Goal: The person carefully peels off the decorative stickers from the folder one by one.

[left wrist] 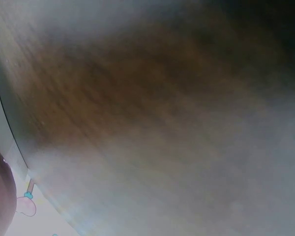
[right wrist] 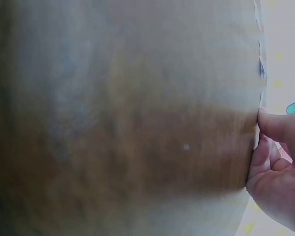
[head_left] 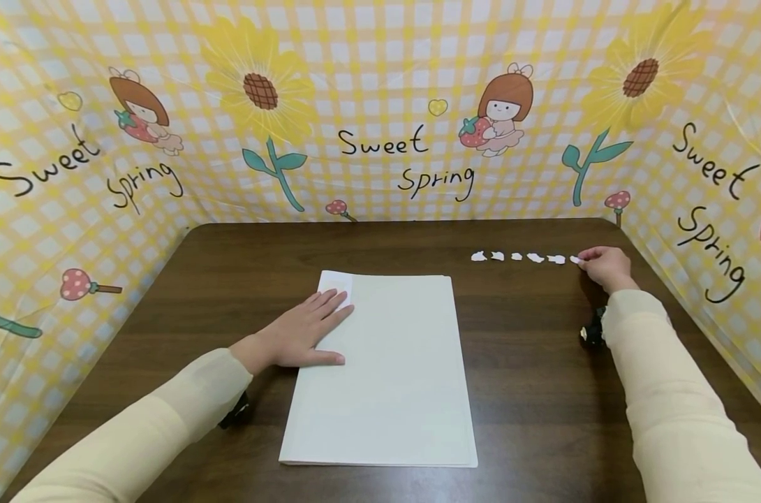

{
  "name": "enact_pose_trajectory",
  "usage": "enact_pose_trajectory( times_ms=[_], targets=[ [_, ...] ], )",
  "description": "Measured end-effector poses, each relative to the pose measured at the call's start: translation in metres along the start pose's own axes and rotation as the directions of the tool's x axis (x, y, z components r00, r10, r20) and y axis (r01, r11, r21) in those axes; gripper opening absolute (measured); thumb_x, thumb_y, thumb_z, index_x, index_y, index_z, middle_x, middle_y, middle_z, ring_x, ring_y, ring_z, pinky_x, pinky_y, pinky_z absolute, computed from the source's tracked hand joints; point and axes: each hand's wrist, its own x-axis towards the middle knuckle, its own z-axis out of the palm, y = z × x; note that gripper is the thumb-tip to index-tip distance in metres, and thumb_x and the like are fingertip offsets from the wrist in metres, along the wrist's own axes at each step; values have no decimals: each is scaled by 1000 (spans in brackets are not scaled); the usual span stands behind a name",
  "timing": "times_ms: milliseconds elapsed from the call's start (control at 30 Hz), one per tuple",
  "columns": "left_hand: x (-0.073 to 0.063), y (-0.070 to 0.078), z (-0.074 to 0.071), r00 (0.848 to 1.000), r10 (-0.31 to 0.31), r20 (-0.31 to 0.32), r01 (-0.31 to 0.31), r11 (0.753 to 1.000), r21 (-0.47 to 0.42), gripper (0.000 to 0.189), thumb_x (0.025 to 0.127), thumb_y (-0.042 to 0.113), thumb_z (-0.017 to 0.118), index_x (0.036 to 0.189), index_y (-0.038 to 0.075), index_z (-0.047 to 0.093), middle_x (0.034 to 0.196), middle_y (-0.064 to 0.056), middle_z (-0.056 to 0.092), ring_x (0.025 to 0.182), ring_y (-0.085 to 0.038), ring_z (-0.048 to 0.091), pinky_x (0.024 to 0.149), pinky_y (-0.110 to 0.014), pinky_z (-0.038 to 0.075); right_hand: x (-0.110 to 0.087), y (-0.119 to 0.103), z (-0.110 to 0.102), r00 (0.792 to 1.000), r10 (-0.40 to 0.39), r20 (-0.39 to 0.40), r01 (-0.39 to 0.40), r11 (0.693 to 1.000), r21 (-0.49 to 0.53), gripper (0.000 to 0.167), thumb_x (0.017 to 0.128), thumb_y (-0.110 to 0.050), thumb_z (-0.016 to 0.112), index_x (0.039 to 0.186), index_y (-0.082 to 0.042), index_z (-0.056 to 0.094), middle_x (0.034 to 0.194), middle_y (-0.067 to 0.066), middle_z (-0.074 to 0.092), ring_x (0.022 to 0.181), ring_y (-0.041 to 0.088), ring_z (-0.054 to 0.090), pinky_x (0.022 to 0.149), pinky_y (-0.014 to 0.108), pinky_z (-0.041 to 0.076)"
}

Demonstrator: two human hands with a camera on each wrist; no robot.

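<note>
A large white rectangle of layered paper (head_left: 393,377) lies on the dark wooden table (head_left: 525,391). My left hand (head_left: 299,330) rests flat on its upper left part, fingers straight and thumb spread. Under those fingertips is a smaller white slip of paper (head_left: 335,281), partly covered by the hand. Far to the right, my right hand (head_left: 609,267) pinches a small torn paper scrap (head_left: 574,259) between thumb and fingers, low at the tabletop. This scrap is at the right end of a row of several white scraps (head_left: 535,258). In the right wrist view, the thumb and curled fingers (right wrist: 268,155) meet the table surface.
A yellow checked cloth (head_left: 380,84) with flowers and lettering hangs behind the table and along both sides. Dark wrist cameras sit under the left sleeve (head_left: 234,412) and beside the right sleeve (head_left: 593,330). The left wrist view is mostly blurred tabletop.
</note>
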Motion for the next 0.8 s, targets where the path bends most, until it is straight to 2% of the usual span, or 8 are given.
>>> enact_pose_trajectory(
  times_ms=[333,700,800],
  targets=[
    [0,-1,-1,1000,-9,5,9,1000,28,95,89,74,40,155,8,21,160,-17,12,147,-34,8,116,-48,10,0,-1,0,999,34,-16,-34,999,41,29,94,-12,58,113,9,62,111,26,57,90,30,47,66,31,41],
    [0,1,0,1000,-3,3,3,1000,8,94,90,72,42,155,7,22,160,-18,13,146,-35,9,115,-50,11,-2,2,0,999,45,-23,-43,997,61,31,95,-14,58,115,9,61,113,25,57,89,28,47,65,28,41],
    [1,1,0,1000,-8,10,8,1000,11,94,90,72,41,156,8,21,160,-17,12,146,-34,7,116,-49,9,-2,3,0,999,44,-23,-43,997,69,31,95,-14,58,116,8,61,114,25,56,91,28,47,68,28,40]
  ],
)
